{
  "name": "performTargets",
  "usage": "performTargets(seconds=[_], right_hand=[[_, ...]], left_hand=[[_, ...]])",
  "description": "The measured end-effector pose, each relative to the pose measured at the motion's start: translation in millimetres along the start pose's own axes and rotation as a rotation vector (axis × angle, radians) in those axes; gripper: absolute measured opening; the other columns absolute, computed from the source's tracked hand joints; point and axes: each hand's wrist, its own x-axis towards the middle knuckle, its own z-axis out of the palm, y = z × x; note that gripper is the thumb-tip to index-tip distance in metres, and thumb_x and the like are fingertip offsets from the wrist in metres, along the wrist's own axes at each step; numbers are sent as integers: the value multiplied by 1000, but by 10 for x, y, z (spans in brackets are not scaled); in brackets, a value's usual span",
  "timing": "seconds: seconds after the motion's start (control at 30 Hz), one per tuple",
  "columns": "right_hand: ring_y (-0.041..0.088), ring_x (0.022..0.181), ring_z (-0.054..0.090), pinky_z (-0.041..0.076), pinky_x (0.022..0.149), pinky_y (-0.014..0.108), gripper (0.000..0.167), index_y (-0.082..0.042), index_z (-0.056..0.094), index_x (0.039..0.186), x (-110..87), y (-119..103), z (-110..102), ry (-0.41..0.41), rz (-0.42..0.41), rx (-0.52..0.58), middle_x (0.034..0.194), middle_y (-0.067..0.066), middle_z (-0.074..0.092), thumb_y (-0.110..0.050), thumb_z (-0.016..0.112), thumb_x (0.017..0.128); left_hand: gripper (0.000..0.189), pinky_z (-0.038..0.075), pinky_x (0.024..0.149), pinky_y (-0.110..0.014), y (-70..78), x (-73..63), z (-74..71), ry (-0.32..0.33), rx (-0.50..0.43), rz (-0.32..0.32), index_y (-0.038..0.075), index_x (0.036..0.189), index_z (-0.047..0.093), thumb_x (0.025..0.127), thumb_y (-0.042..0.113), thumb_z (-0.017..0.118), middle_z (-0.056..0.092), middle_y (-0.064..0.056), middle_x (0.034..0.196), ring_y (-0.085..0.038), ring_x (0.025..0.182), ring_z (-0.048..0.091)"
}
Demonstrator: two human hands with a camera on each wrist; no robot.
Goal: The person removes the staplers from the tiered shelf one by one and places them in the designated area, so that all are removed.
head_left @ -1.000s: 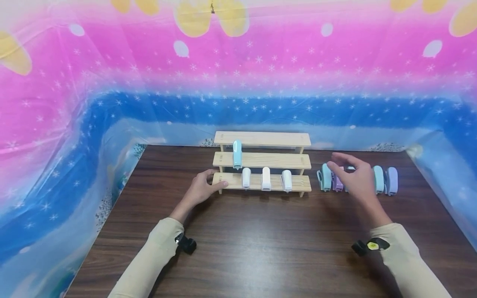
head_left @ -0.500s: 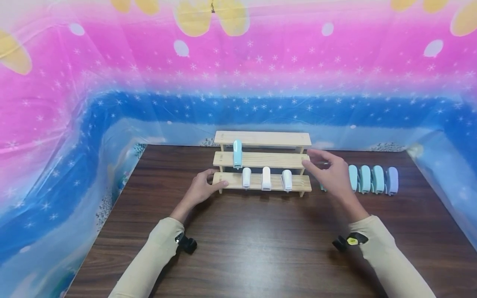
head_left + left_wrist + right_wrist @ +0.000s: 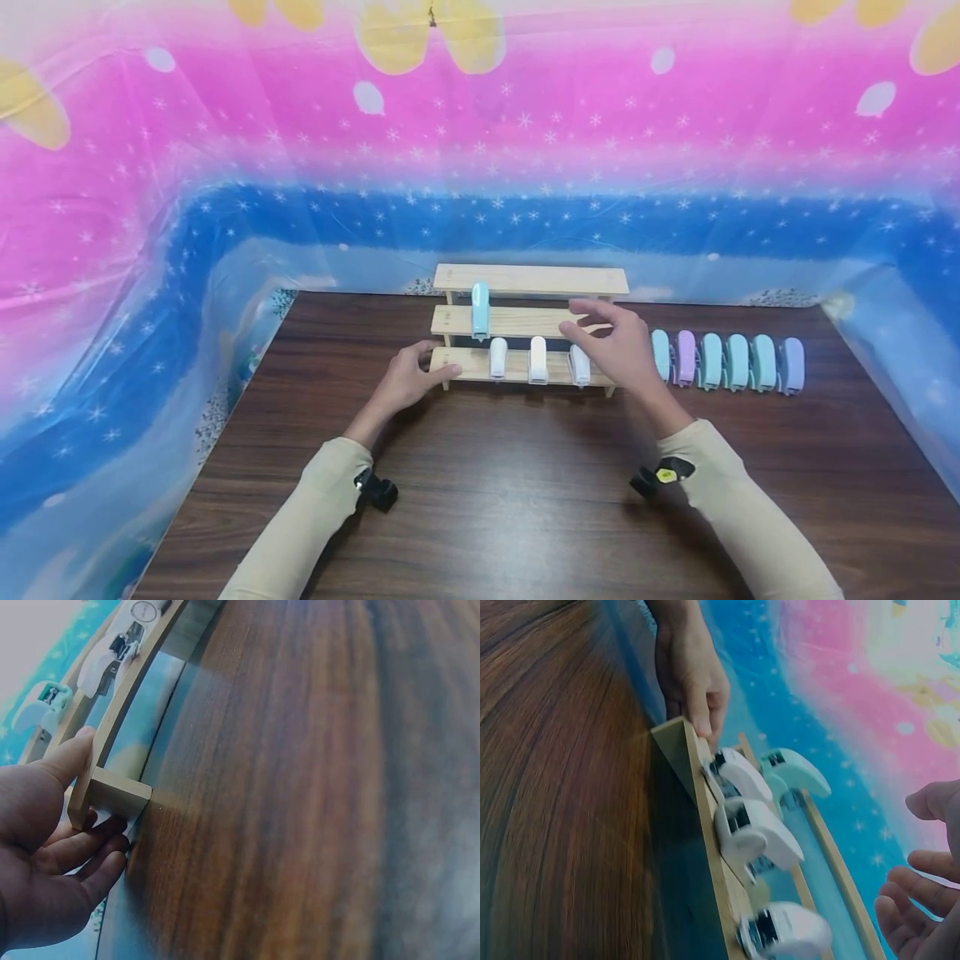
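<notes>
A three-tier wooden stand (image 3: 528,277) stands at the back of the table. My left hand (image 3: 411,377) grips the left end of its lowest step, thumb on top and fingers below, as the left wrist view shows. Three white mini staplers (image 3: 537,360) sit along that step. One teal stapler (image 3: 481,310) stands at the left of the middle step. Over the right part of the stand is my right hand (image 3: 621,346), its fingers loosely spread and nothing between them. It partly covers the rightmost white stapler (image 3: 578,363) in the head view.
To the right of the stand, a row of staplers stands on the dark wood table (image 3: 480,500): several teal ones (image 3: 737,362), a purple one (image 3: 684,358) and a lavender one (image 3: 791,367) at the far end. A patterned cloth (image 3: 480,167) hangs behind.
My right hand has moved left, from above the stapler row to over the stand's right part. The left hand keeps its grip, and the staplers stay where they were.
</notes>
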Motion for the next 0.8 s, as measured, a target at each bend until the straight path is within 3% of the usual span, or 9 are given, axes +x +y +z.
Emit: performTargets(seconds=[0.47, 0.8], right_hand=[[24, 105, 71, 59, 84, 41, 51, -14, 69, 132, 189, -188, 409, -55, -44, 51, 123, 7, 72, -44, 76, 92], [24, 104, 72, 58, 86, 42, 56, -10, 68, 131, 291, -296, 659, -96, -13, 33, 121, 10, 73, -46, 78, 89]], left_hand=[[61, 54, 88, -43, 10, 5, 7, 9, -21, -3, 1, 137, 59, 92, 39, 77, 70, -17, 123, -28, 109, 68], [60, 55, 87, -41, -7, 4, 13, 0, -34, 0, 2, 136, 59, 92, 39, 78, 70, -16, 122, -27, 108, 68]])
